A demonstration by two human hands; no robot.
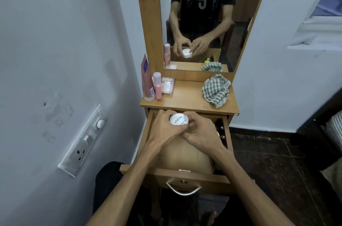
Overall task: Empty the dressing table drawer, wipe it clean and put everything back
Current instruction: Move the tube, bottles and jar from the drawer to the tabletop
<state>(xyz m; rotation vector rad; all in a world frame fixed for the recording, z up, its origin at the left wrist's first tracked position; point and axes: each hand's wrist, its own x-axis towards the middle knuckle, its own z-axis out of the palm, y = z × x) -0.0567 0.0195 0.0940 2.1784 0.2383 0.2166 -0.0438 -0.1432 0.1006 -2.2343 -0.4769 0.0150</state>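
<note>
The wooden drawer (190,177) of the dressing table stands pulled out. Above its back half, both hands hold a small round white jar (178,119) with a printed lid. My left hand (162,129) curls round the jar's left side. My right hand (199,131) grips its right side, fingers curled against it. A few small dark bottles (221,131) lie along the drawer's right wall. A green-and-white checked cloth (216,90) lies crumpled on the tabletop at the right.
On the tabletop's (187,96) left stand a pink tube (147,81), a pink bottle (157,85) and a small clear box (168,85). A mirror (199,22) rises behind. A wall with a switch panel (83,140) is close on the left; a dark floor lies right.
</note>
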